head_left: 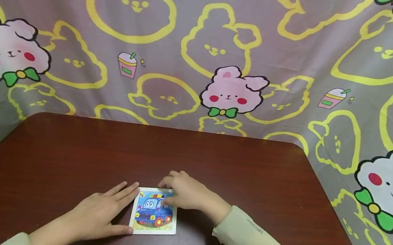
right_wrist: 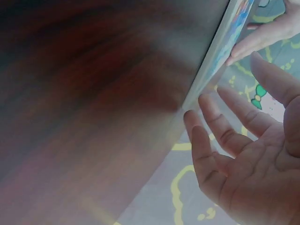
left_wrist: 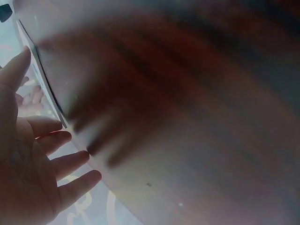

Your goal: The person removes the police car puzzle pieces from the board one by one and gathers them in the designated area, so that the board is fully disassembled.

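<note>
A small white-framed picture puzzle with a blue cartoon car lies flat near the table's front. Along its left side spreads my left hand, fingers extended, thumb at the lower left corner and index fingertip at the upper left one. My right hand is over the upper right corner, its thumb above the picture and its other fingers by the far edge, covering that corner. In the right wrist view, the right hand's fingers are loosely bent beside the puzzle's edge, holding nothing visible. The left wrist view shows the puzzle edge-on.
The dark red-brown wooden table has rounded far corners. A grey-pink curtain printed with rabbits and yellow outlines hangs behind it and along both sides. Beige sleeves cover the forearms.
</note>
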A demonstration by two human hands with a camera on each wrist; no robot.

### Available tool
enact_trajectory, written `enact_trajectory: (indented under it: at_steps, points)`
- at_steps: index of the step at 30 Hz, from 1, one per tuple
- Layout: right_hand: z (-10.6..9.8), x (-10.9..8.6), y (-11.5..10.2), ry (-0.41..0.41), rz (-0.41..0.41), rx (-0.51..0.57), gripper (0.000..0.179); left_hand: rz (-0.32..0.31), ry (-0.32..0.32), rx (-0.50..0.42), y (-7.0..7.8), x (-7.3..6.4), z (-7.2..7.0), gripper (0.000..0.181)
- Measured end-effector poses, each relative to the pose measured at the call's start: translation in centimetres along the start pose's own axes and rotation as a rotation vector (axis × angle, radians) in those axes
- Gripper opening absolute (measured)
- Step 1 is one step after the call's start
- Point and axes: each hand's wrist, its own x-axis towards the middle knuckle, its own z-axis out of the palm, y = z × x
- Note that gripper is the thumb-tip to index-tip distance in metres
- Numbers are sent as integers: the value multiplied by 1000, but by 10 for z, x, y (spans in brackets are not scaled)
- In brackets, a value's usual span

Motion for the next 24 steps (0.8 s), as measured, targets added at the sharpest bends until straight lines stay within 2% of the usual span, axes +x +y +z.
enact_trajectory:
  at_steps: [10,15,24]
  points:
    - [1,23,-9,-21,-12,30,28,9,10,7,-2,1,0,96]
    - [1,30,-13,-87,-29,82,24,20,14,18,-2,2,0,94]
    - [1,38,-12,-158,-44,157,23,16,1,5,-1,3,0,92]
